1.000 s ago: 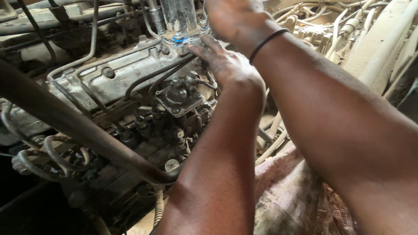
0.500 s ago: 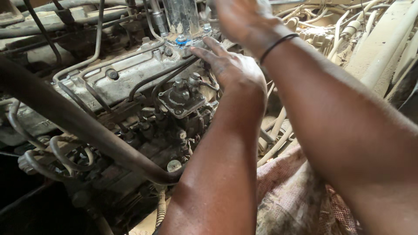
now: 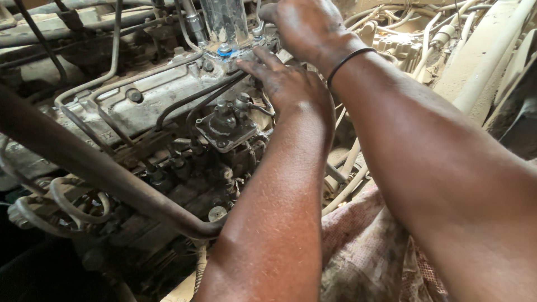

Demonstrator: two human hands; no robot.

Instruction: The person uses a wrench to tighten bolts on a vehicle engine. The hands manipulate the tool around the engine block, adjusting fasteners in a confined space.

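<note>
Left hand flat, fingers spread — nothing held, fingertips touching filter base. Right hand curled just right of base; grip contents hidden. Clear bowl upright above base.

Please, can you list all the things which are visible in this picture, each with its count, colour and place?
clear canister: one, transparent and dusty, top centre, standing on a metal base
blue washer: one, blue, at the foot of the canister
engine block: one, grey and dusty, left and centre
square pump cover: one, dark grey, centre, with bolts on top
thick hose: one, dark brown, crossing the left side diagonally
thin metal pipes: several, dark, running over the engine
pale wires: many, cream, top right
cloth: one, dirty reddish, bottom right
wristband: one, black, on the right wrist
left hand: one, fingers touching the canister base
right hand: one, beside the canister top, grip cannot be told
</note>
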